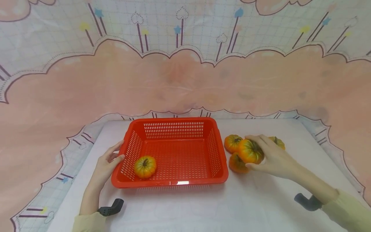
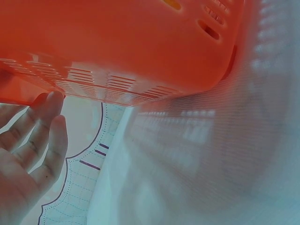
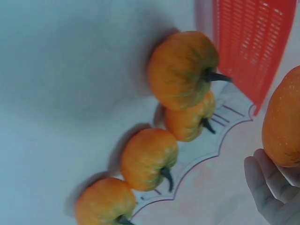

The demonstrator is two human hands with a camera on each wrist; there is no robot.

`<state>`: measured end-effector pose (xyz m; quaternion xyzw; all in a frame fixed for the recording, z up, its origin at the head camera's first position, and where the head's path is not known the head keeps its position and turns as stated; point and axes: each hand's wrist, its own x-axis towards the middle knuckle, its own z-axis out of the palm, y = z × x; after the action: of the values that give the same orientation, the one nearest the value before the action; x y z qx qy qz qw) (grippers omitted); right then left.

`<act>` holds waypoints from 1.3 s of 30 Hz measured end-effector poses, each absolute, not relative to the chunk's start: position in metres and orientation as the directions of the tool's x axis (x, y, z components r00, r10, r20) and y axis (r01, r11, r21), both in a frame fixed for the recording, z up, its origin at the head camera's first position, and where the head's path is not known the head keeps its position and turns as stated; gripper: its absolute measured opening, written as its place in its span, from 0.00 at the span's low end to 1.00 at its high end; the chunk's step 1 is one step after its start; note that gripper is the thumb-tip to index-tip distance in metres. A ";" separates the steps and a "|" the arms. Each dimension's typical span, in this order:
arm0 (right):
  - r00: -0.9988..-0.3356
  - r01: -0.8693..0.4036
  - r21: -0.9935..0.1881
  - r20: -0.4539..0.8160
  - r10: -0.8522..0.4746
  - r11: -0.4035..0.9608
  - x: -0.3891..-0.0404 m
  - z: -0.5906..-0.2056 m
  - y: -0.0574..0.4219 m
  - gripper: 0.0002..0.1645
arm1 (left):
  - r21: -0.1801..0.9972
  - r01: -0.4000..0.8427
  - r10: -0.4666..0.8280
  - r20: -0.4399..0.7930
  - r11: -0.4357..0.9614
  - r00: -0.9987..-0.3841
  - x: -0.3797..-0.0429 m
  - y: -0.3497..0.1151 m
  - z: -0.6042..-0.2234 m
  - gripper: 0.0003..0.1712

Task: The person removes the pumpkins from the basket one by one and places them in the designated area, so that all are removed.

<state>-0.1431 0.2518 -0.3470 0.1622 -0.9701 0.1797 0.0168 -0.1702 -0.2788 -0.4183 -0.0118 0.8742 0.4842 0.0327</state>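
A red plastic basket (image 1: pixel 171 184) with slotted walls stands on the white table. One small orange pumpkin (image 1: pixel 145 167) sits in its front left corner. My left hand (image 1: pixel 105 164) touches the basket's left rim from outside, its fingers lightly bent along the wall in the left wrist view. To the right of the basket, my right hand (image 1: pixel 271 158) holds an orange-green pumpkin (image 1: pixel 250 151) between thumb and fingers, above the others. Beneath and around it lie several more pumpkins, including a back left pumpkin (image 1: pixel 232 143), a front pumpkin (image 1: pixel 237 164) and a partly hidden far pumpkin (image 1: pixel 278 142).
The white table (image 1: pixel 185 209) extends in front of the basket. A patterned pink and white cloth (image 1: pixel 185 83) hangs behind the table and shows along its sides. A dark wrist-worn device (image 1: pixel 111 207) sits by the left wrist, another device (image 1: pixel 308 202) by the right.
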 end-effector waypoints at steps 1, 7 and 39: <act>-0.948 -0.318 -0.344 0.093 -0.305 0.884 -0.142 -0.348 0.254 0.51 | 0.847 -0.050 0.012 -0.066 0.529 -0.998 -0.170 -0.279 -0.418 0.36; -0.961 -0.272 -0.360 0.063 -0.268 0.892 -0.138 -0.355 0.267 0.51 | 0.852 -0.046 0.014 -0.062 0.522 -0.998 -0.170 -0.280 -0.418 0.36; -0.986 -0.163 -0.444 0.038 -0.163 0.881 -0.137 -0.406 0.308 0.52 | 0.836 -0.043 0.004 -0.054 0.548 -0.999 -0.168 -0.277 -0.419 0.35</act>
<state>-0.1369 0.3079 -0.4060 0.0838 -0.9698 0.2290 -0.0002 -0.1685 -0.2767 -0.4189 -0.0110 0.8793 0.4754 0.0245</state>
